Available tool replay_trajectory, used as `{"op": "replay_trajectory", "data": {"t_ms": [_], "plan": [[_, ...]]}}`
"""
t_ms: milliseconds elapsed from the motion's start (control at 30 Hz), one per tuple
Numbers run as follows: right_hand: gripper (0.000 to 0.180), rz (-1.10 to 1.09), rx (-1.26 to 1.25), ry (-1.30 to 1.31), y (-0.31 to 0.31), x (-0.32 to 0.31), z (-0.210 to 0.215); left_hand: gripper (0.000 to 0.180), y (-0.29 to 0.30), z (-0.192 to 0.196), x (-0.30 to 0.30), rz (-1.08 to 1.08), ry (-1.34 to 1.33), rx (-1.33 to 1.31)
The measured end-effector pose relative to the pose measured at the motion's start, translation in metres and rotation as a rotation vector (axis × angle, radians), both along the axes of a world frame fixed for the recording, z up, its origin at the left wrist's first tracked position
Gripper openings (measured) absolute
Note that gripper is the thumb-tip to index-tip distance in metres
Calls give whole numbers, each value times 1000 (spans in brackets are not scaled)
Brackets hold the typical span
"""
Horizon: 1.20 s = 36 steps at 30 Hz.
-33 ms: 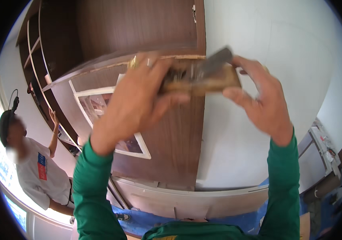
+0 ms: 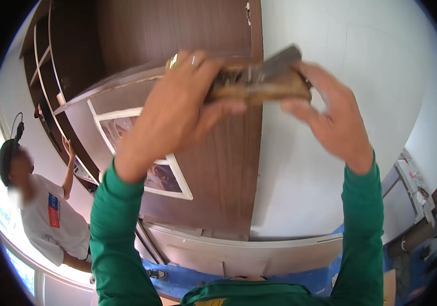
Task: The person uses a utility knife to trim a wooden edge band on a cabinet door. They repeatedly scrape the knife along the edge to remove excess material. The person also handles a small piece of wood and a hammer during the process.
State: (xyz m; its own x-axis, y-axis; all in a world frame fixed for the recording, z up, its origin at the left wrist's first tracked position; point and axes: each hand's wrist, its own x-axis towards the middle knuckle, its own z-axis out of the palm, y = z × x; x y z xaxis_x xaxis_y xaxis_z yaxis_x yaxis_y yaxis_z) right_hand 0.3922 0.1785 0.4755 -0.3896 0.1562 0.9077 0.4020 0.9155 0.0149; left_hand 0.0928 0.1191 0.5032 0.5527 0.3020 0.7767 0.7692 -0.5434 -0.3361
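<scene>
Both my hands hold a wooden hand plane [image 2: 267,94], its dark metal blade [image 2: 281,62] slanting up toward the right. My left hand [image 2: 165,107] is wrapped over the plane's left end, with two rings on its fingers. At the other end, the thumb and fingers of my right hand [image 2: 333,112] grip the plane from both sides. The plane lies in line with the front edge of a brown wood-grain cabinet [image 2: 218,173], whose edge shows bare, pale wood. Contact beneath the plane is hidden, and the fingers are slightly blurred.
A person in a white shirt [image 2: 57,224] stands at the left, one hand on the curved shelf unit [image 2: 55,92]. White-framed panels [image 2: 170,178] are by the cabinet front. A pale wall [image 2: 305,168] rises at right, and a cluttered ledge [image 2: 415,188] stands beyond. Blue sheeting [image 2: 193,278] covers the floor.
My hands and the plane have shifted a little farther from me, toward the top of the view. The grip stays the same.
</scene>
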Motion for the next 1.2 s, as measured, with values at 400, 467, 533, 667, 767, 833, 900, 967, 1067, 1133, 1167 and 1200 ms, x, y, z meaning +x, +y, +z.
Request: {"op": "replay_trajectory", "data": {"t_ms": [400,467,533,667,767,833,900,967,1067,1133,1167,1200], "plan": [[36,-34,-207,-79,42,-19,33,53,76,46,-14,-127,71,-171],[35,75,-222,25,45,-14,21,54,91,34,-3,-141,137,32],[34,-7,-189,31,43,-13,20,57,90,9,12,-103,70,200],[33,-153,-173,-30,36,-18,25,59,92,-10,17,-79,-64,286],[32,-189,-190,-61,33,-16,30,58,95,-13,19,-64,-100,300],[32,-176,-166,-92,38,-23,30,56,93,-14,11,-17,-91,304],[31,-159,-250,-61,35,-35,32,54,98,-12,4,-31,-80,314],[31,-170,-279,-49,26,-53,34,52,102,-13,-13,-104,-117,344],[31,-261,-203,-72,34,-69,29,50,109,-14,-48,-173,-118,360],[32,-319,-180,-35,26,-63,30,48,112,-8,-46,-264,-105,368],[34,-346,-187,-19,30,-55,24,47,114,-9,-50,-279,-99,358],[36,-365,-196,-3,35,-48,18,46,115,-9,-53,-295,-90,352]]}}
